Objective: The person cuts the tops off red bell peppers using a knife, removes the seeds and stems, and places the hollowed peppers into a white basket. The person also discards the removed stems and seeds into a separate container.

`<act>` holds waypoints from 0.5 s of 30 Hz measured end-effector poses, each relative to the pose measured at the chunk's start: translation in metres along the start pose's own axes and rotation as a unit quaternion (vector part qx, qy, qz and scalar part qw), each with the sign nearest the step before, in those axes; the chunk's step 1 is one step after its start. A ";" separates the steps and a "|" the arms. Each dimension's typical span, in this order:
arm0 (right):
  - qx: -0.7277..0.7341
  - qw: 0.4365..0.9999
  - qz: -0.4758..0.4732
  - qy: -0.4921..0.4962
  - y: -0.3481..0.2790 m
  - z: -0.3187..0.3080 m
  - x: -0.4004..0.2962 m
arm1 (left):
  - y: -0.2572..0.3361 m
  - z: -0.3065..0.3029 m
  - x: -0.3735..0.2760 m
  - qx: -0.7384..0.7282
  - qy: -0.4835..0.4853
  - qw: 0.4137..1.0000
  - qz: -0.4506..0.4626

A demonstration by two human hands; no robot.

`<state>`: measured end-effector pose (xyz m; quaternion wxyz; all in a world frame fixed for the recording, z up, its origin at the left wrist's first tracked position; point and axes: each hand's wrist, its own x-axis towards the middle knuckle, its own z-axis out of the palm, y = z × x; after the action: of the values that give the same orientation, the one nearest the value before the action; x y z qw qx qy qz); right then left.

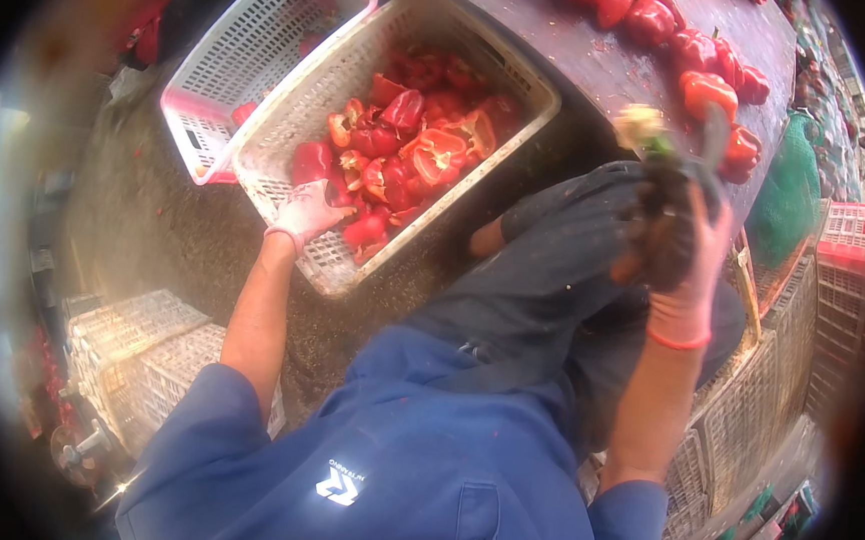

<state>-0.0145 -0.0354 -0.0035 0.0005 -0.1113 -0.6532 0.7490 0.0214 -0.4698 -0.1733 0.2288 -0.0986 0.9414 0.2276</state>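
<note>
My left hand, in a pale pink-cuffed glove, is at the near left end of a white plastic crate. Its fingers reach over the cut red bell peppers inside; whether it grips a piece cannot be told. On the right, my gloved right hand, its fingers dark and blurred, is closed around a knife whose blade points up toward the table. A pale pepper core with a green stem shows at its fingers. Just beyond, whole red bell peppers lie in a row along the table.
A metal-looking table spans the top right. A second white crate with red pieces adjoins the first on the left. Stacked crates stand at lower left and right. A green mesh bag is beside the table.
</note>
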 end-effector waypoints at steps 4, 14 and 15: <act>-0.083 0.982 -0.117 0.125 -0.038 -0.064 -0.010 | 0.016 0.011 0.031 -0.023 0.089 0.995 0.036; -0.219 0.899 -0.070 0.374 0.020 -0.350 -0.094 | 0.289 -0.012 0.101 -0.103 0.208 0.918 0.322; -0.209 0.903 -0.024 0.374 0.031 -0.352 -0.101 | 0.311 -0.011 0.108 -0.061 0.223 0.910 0.345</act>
<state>0.1473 0.2900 -0.0603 0.2396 -0.3644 -0.7493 0.4984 -0.1671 -0.2110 -0.0967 -0.0857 0.1701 0.9276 0.3215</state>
